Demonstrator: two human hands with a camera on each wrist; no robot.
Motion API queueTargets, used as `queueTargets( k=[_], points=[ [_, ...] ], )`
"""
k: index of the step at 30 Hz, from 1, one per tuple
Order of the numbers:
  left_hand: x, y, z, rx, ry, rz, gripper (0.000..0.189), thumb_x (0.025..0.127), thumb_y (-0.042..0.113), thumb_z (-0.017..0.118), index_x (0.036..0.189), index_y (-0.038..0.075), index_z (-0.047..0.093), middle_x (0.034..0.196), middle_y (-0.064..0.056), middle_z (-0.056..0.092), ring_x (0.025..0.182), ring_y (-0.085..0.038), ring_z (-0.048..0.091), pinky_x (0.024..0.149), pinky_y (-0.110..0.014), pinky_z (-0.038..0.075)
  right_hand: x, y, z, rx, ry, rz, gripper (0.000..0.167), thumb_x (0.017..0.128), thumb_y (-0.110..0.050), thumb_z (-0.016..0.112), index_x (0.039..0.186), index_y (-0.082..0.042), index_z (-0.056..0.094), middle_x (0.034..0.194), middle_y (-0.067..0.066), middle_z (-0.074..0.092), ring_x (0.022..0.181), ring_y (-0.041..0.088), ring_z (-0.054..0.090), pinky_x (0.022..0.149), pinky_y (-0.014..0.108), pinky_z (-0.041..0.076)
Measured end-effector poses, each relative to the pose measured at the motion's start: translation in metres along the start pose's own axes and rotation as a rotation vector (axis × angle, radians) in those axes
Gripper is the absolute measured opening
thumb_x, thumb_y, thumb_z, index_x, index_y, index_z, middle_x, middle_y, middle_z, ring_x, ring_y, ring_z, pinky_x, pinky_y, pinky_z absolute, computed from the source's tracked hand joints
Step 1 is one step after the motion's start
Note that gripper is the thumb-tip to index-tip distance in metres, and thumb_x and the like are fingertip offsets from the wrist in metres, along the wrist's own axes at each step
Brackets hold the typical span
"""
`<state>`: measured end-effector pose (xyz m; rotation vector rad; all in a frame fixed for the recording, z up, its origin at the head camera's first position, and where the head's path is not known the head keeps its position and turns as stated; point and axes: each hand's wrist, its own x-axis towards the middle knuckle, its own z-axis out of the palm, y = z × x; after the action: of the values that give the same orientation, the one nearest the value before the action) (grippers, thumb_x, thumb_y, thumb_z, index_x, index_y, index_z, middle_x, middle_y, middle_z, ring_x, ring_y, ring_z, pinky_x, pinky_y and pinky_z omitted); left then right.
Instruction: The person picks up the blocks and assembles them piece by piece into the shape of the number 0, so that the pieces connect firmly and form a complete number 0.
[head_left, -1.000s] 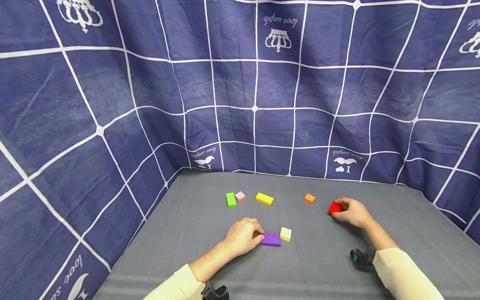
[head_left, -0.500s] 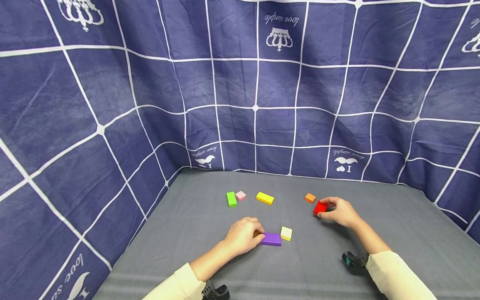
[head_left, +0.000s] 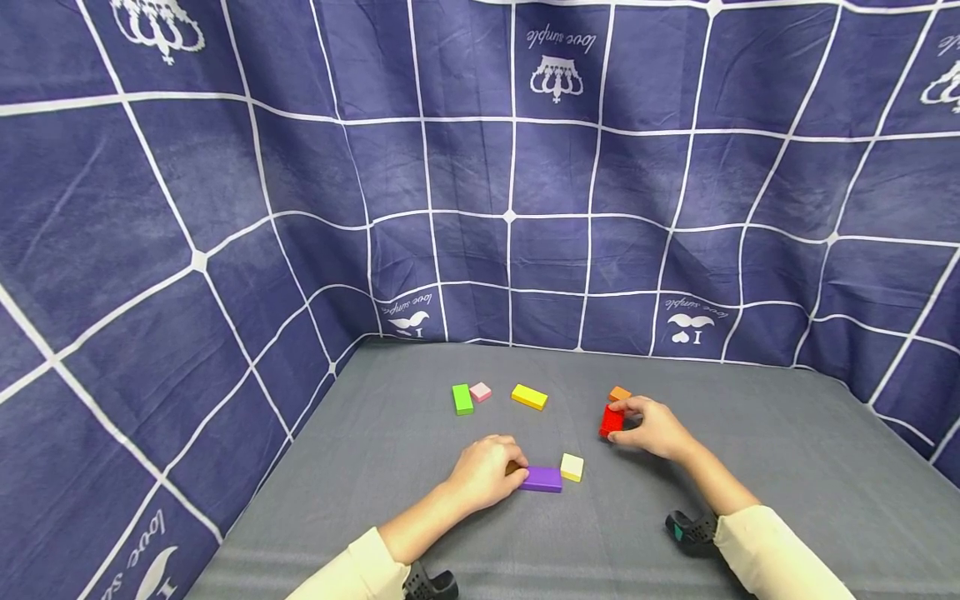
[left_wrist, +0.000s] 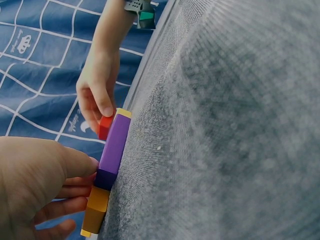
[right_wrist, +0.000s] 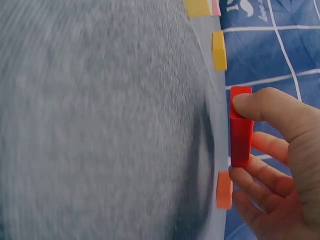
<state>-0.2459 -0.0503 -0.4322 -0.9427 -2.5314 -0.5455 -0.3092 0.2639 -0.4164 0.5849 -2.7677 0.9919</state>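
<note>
red block [head_left: 611, 422] in curled right hand [head_left: 652, 427]

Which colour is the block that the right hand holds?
Red; the rectangular block shows best in the right wrist view.

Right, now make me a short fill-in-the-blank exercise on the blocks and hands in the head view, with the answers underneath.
1. The right hand holds a block coloured ____.
2. The purple block is gripped by the person's ____ hand.
3. In the head view, the pink block lies just to the ____ of the green block.

Missing words: red; left; right.
</note>
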Motion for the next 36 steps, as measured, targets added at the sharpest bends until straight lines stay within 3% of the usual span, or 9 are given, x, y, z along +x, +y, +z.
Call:
queueTargets(
  k=[6,14,23,36],
  points=[
    [0.001,0.0,0.0,0.001,-0.013,-0.014,0.005,0.081,0.02,0.075,0.081,0.015,0.076,0.078,0.011,0.062,0.075,-0.007,0.058,0.064,-0.022,0.047,0.003,-0.01,0.008,0.03,-0.011,-0.039,0.045,0.07,-0.016,0.083,0.11,0.0,0.069,0.108,0.018,0.066,0.094,0.033,0.064,0.077,0.042,0.053],
    [0.0,0.0,0.001,0.008,-0.014,-0.013,0.005,0.081,0.02,0.075,0.081,0.016,0.075,0.077,0.011,0.062,0.074,-0.007,0.058,0.063,-0.022,0.047,0.008,-0.018,0.021,0.054,-0.044,-0.104,0.044,0.071,-0.015,0.083,0.109,0.0,0.069,0.102,0.01,0.068,0.096,0.031,0.064,0.081,0.044,0.052],
    [0.001,0.0,-0.001,0.008,-0.028,-0.029,0.005,0.082,0.02,0.075,0.082,0.016,0.076,0.078,0.011,0.062,0.076,-0.007,0.059,0.064,-0.022,0.047,0.011,-0.028,0.03,0.069,-0.078,-0.147,0.043,0.071,-0.014,0.083,0.109,0.002,0.069,0.106,0.012,0.067,0.096,0.03,0.063,0.081,0.044,0.052],
    [0.001,0.001,-0.001,-0.001,-0.039,-0.043,0.004,0.082,0.02,0.075,0.082,0.016,0.076,0.078,0.011,0.062,0.076,-0.006,0.058,0.064,-0.021,0.046,0.012,-0.035,0.036,0.05,-0.124,-0.154,0.044,0.071,-0.018,0.084,0.107,0.001,0.069,0.105,0.011,0.066,0.096,0.03,0.062,0.081,0.043,0.051]
  ],
)
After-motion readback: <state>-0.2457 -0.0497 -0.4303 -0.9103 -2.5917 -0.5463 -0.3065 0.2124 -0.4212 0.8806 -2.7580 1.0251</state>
